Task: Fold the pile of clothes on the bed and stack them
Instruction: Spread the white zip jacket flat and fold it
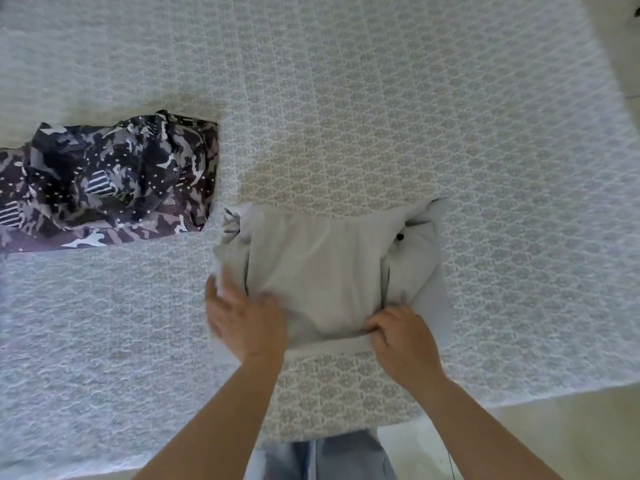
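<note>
pale blue jeans [332, 459] on the person's legs show at the bottom edge, nearest the lens, standing against the bed [415, 116]. bed covered in a white and grey lace-patterned spread, filling most of the view. camouflage garment [107, 181], dark grey, black and white, lies crumpled on the spread at the left, well apart from both hands. light grey garment [329, 268] lies part-folded near the bed's near edge, just right of the camouflage one, sides turned inward. left hand [242, 317] rests flat on its near left corner, fingers straight and spread, somewhat blurred. right hand [405, 337] sits at the near right edge, fingers curled and pinching the grey fabric. small dark button [400, 236] shows near the far right fold.
</note>
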